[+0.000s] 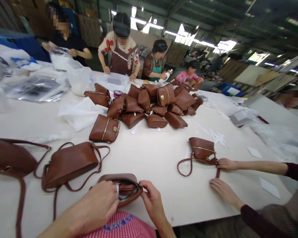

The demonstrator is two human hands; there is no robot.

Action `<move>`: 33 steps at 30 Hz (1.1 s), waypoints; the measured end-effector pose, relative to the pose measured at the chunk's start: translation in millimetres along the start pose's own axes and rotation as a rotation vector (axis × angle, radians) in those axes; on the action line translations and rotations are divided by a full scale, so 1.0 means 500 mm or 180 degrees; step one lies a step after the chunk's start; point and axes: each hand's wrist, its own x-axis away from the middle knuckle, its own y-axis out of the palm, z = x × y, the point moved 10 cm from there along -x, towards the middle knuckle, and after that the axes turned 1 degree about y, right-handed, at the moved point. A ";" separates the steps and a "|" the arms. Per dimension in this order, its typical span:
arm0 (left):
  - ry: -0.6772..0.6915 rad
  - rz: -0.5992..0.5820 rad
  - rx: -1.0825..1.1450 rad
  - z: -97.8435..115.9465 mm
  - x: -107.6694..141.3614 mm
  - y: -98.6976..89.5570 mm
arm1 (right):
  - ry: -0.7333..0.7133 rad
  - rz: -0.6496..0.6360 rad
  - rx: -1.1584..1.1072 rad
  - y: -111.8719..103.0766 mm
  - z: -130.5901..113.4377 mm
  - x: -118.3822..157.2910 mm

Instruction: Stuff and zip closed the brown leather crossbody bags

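An open brown bag lies at the table's near edge, its mouth toward me, with a grey lining and a folded brown strap inside. My left hand is at the bag's left side, its fingers closed over the rim and partly inside, beside a small white piece. What those fingertips hold is hidden. My right hand pinches the right corner of the bag's opening between thumb and fingers. Left of my hands lies a brown bag with a strap, and another brown bag is at the far left.
A heap of brown bags covers the table's middle, with a single bag before it. At right, another person's hands hold a bag's strap. White wrapping and plastic lie around; several people work across the table.
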 end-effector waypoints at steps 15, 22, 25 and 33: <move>-0.0322 -0.0346 -0.0677 0.021 -0.179 0.137 | 0.0883 0.0515 -0.1434 -0.019 0.105 0.011; -0.0196 -0.0333 -0.0718 0.025 -0.187 0.138 | 0.1114 0.0538 -0.2037 -0.001 0.110 0.001; -0.0196 -0.0341 -0.0892 0.025 -0.193 0.150 | 0.1057 0.0523 -0.2036 -0.001 0.104 0.002; 0.0476 -0.0216 -0.1297 0.071 -0.206 0.198 | 0.0967 0.0741 -0.1817 -0.012 0.122 0.006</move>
